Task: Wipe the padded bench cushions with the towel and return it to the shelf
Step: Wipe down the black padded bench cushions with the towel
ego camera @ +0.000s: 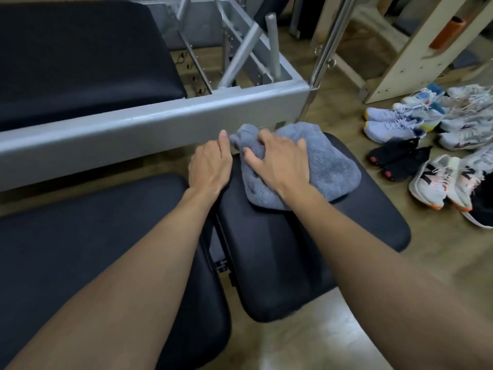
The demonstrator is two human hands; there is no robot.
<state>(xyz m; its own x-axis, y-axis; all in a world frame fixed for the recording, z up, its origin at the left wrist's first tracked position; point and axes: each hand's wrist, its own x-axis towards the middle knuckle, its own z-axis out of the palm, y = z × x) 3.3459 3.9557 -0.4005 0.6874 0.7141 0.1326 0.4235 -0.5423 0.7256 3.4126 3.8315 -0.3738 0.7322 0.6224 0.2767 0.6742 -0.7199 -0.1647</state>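
Observation:
A grey-blue towel (pixel 330 166) lies bunched on the far end of the smaller black padded cushion (pixel 306 249). My right hand (pixel 280 162) presses down on the towel's left part with the fingers spread and partly gripping its folds. My left hand (pixel 210 164) rests at the cushion's far left corner, fingers curled by the towel's edge; whether it pinches the towel is unclear. A larger black cushion (pixel 80 249) sits to the left, with a narrow gap and hinge hardware between the two.
A grey metal frame rail (pixel 133 129) of another machine with a black pad (pixel 80 57) runs just beyond the hands. Several shoes (pixel 426 145) lie on the wooden floor to the right. A chrome pole (pixel 328 49) and a wooden unit (pixel 416 49) stand at the back right.

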